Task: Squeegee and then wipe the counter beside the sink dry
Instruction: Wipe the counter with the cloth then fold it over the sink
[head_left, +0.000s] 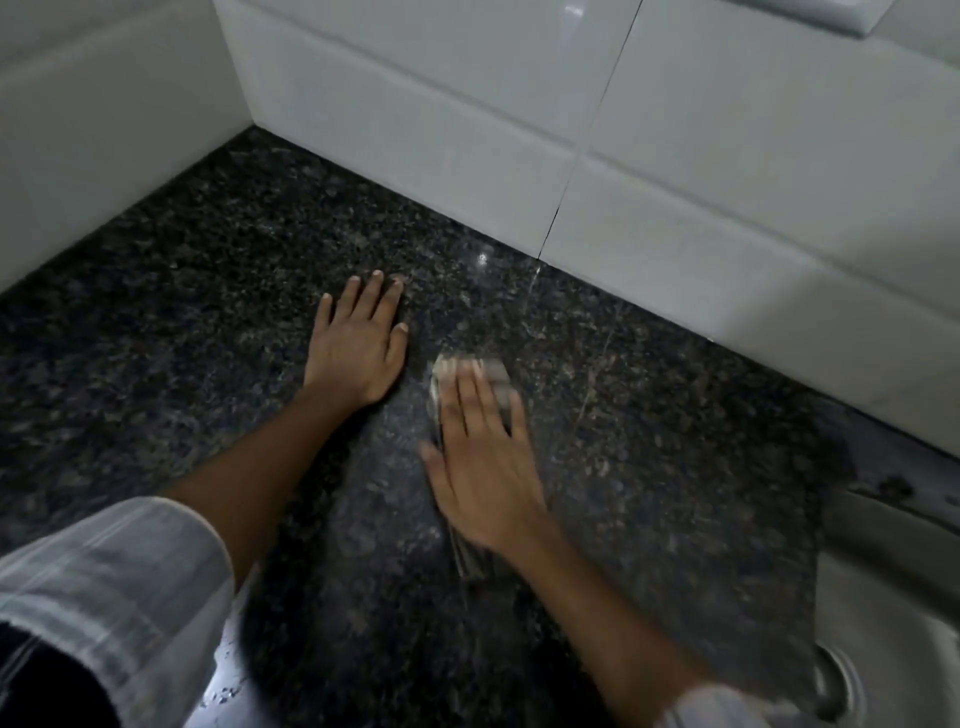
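The dark speckled granite counter (208, 291) fills most of the view. My left hand (358, 345) lies flat on it, palm down, fingers spread, holding nothing. To its right, my right hand (480, 457) presses flat on a folded grey cloth (493, 371), whose edges show past the fingertips and under the wrist. The right hand and cloth are motion-blurred. No squeegee is in view.
White tiled walls (519, 130) meet the counter at the back and on the left, forming a corner at the far left. The steel sink (883, 597) with its drain sits at the lower right edge. A light sleeve (104, 587) covers my left upper arm.
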